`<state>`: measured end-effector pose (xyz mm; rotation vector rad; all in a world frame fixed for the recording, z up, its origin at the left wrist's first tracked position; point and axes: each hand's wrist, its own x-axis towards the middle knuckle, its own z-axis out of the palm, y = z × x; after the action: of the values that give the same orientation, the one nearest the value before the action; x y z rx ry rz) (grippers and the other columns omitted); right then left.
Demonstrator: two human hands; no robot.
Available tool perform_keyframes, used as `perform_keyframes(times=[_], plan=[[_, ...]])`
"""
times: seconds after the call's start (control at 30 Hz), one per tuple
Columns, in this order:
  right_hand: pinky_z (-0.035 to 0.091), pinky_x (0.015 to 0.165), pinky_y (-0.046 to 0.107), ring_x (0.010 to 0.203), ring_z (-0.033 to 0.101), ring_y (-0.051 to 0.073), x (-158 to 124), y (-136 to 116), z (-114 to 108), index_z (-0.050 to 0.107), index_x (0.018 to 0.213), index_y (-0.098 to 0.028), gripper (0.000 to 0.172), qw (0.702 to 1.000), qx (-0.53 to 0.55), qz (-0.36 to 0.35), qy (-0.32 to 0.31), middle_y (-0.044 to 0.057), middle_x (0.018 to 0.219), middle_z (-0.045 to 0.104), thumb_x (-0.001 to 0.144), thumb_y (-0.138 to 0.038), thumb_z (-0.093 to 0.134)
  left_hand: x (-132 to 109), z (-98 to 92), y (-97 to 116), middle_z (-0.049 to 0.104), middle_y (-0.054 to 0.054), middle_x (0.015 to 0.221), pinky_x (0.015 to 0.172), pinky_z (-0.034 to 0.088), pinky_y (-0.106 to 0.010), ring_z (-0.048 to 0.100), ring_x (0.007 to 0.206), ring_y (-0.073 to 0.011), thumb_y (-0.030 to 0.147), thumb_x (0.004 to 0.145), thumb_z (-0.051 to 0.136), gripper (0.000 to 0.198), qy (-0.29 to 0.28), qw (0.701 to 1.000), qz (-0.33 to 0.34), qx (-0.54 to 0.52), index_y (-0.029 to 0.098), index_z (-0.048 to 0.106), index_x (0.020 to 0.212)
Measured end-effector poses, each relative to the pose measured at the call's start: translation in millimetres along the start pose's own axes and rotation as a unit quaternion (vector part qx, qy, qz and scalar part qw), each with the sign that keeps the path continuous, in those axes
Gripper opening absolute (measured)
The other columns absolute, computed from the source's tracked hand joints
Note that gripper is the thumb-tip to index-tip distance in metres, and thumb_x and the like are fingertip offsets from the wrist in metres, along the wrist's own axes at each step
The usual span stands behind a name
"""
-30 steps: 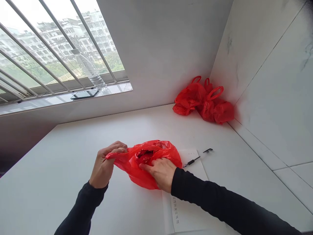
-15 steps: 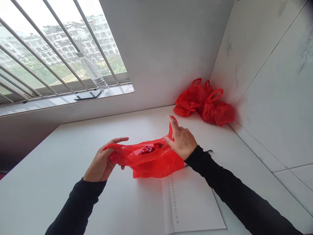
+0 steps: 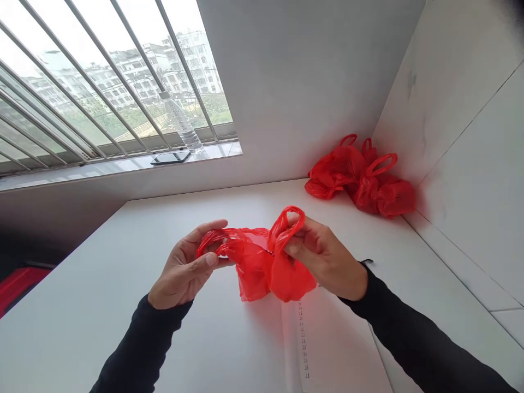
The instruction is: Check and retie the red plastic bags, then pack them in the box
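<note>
On my feed I see a white table point(image 3: 135, 311), smooth and pale, set against a grey wall point(image 3: 298, 87), w/ a tiled wall point(image 3: 462, 153) at the R side. Upper L there is a window point(image 3: 118, 82) w/ metal bars; outside are bldgs and some greenery. On its ledge point(image 3: 221, 149) stand a clear bottle point(image 3: 183, 121) and, just beside it, a flat dark device point(image 3: 170, 158) lying down. Other bags point(image 3: 354, 177), also red, sit in the far corner, handles up. The bag point(image 3: 254, 275) in my work is thin red plastic, shiny and wrinkled, partly see-through; its mouth is gathered into loops and its lower part hangs full. It is between the two hands, above the table, near the top of the paper point(image 3: 339, 349), which has a column of handwritten nos.; whether its bottom touches, I can't tell. L hand point(image 3: 186, 267) has the loops of one handle between thumb and fingers, tips spread apart; how firmly it grips, I can't tell. R hand point(image 3: 323, 254) is pinched on the other handle, thumb against fingers, w/ a loop standing up above them. Near the R sleeve point(image 3: 409, 322), which is black, lies a small black piece point(image 3: 367, 261).
</note>
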<state>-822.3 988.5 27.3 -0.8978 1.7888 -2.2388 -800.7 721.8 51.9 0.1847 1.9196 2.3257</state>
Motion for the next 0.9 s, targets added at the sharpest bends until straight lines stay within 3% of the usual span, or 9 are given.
perform_keyframes(times=[0.17,0.27,0.33,0.43,0.53,0.6,0.7,0.8,0.9], plan=[[0.049,0.071,0.029,0.071,0.055,0.013,-8.9,16.0,29.3,0.047,0.142,-0.025,0.052,0.992,0.026,0.111,-0.054,-0.004,0.082,0.056,0.096,-0.04,0.066,-4.1,10.6,2.8,0.069,0.004,0.075,0.058,0.06,-0.021,0.066,0.06,-0.0116,0.022,0.084,0.08,0.058,-0.078,0.996,-0.036,0.028,0.034,0.058,0.136],[0.045,0.066,0.027,0.067,0.051,0.011,-11.9,18.1,36.0,0.067,0.112,-0.02,0.024,0.992,-0.016,0.105,-0.072,-0.003,0.076,0.056,0.097,-0.039,0.063,-3.3,14.3,1.4,0.064,0.004,0.072,0.061,0.057,-0.022,0.063,0.062,-0.0111,0.026,0.088,0.076,0.05,-0.123,0.989,-0.055,0.062,0.034,0.057,0.134],[0.044,0.065,0.026,0.067,0.051,0.011,-13.4,14.2,37.1,0.067,0.094,-0.019,0.02,0.994,-0.021,0.091,-0.054,-0.002,0.078,0.058,0.099,-0.037,0.061,-4.1,15.5,0.9,0.063,0.001,0.082,0.063,0.057,-0.023,0.063,0.069,-0.0131,0.033,0.088,0.076,0.052,-0.119,0.986,-0.042,0.109,0.032,0.057,0.136],[0.048,0.067,0.026,0.069,0.056,0.012,-15.3,6.4,36.7,0.064,0.095,-0.02,0.021,0.996,0.01,0.08,-0.033,-0.001,0.081,0.061,0.101,-0.04,0.06,-7.6,18.1,-0.1,0.061,-0.009,0.118,0.084,0.06,-0.036,0.064,0.104,-0.0258,0.05,0.079,0.081,0.077,-0.144,0.966,-0.012,0.214,0.032,0.052,0.148],[0.053,0.073,0.028,0.08,0.063,0.015,-16.6,0.6,36.3,0.065,0.108,-0.022,0.02,0.996,0.058,0.067,-0.007,0.002,0.091,0.065,0.101,-0.04,0.061,-9.0,21.8,-3.5,0.054,-0.013,0.142,0.103,0.052,-0.046,0.054,0.128,-0.0322,0.049,0.092,0.067,0.048,-0.191,0.947,0.007,0.259,0.03,0.064,0.136],[0.054,0.075,0.028,0.084,0.064,0.014,-16.9,-2.8,35.2,0.064,0.12,-0.025,0.022,0.995,0.083,0.05,0.033,0.002,0.098,0.065,0.102,-0.039,0.061,-7.2,22.1,-5.8,0.06,-0.013,0.138,0.102,0.052,-0.044,0.054,0.13,-0.031,0.039,0.102,0.052,0.028,-0.177,0.957,0.032,0.229,0.024,0.074,0.113],[0.052,0.068,0.023,0.074,0.06,0.01,-17.0,-10.6,30.0,0.068,0.111,-0.027,0.014,0.991,0.095,0.001,0.097,0.0,0.094,0.064,0.103,-0.036,0.06,-3.4,18.4,-4.9,0.072,-0.01,0.117,0.105,0.05,-0.042,0.057,0.13,-0.0285,0.035,0.105,0.045,0.032,-0.095,0.987,0.078,0.101,0.022,0.072,0.095],[0.052,0.068,0.022,0.072,0.061,0.009,-17.6,-21.0,22.5,0.069,0.1,-0.026,0.012,0.984,0.1,-0.034,0.143,-0.002,0.093,0.065,0.103,-0.034,0.061,-3.4,13.9,0.9,0.064,0.0,0.063,0.098,0.056,-0.037,0.072,0.093,-0.0197,0.038,0.107,0.041,0.033,-0.067,0.993,0.09,-0.045,0.024,0.068,0.093],[0.055,0.072,0.024,0.074,0.063,0.01,-18.9,-27.3,19.4,0.067,0.099,-0.026,0.011,0.984,0.115,-0.029,0.13,-0.002,0.092,0.066,0.104,-0.033,0.06,-7.0,14.6,4.8,0.029,0.009,0.045,0.061,0.058,-0.026,0.046,0.041,-0.0092,0.038,0.107,0.038,0.033,-0.107,0.987,0.062,-0.1,0.025,0.066,0.096]])
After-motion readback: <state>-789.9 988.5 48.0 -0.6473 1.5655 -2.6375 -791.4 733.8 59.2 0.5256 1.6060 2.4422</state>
